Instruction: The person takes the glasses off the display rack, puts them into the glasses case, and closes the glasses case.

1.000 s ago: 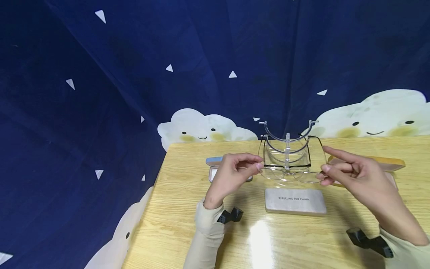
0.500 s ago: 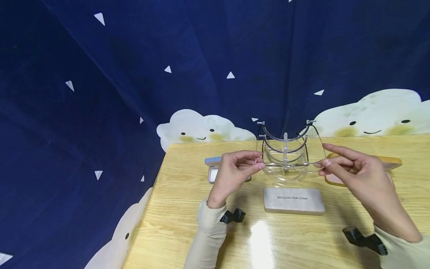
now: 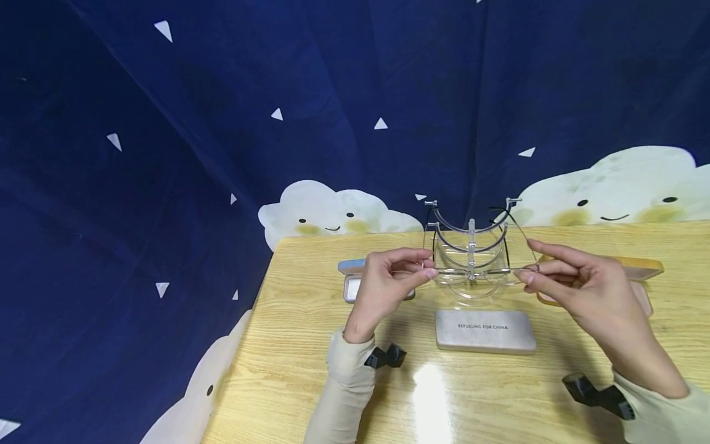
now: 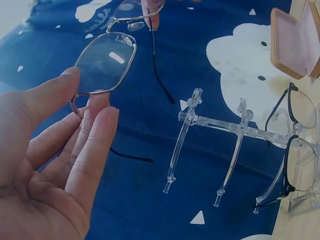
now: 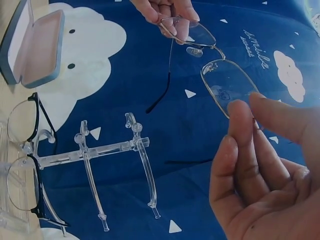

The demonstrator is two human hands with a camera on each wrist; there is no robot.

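The left hand and right hand pinch the wire glasses by their left and right corners, fingers bent, in the air by the clear stand. If one pinch slips, they might drop onto the black-rimmed glasses. Pulling too wide could bend the thin legs.

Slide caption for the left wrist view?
Thin-rimmed glasses held near a clear stand bearing black-framed glasses.
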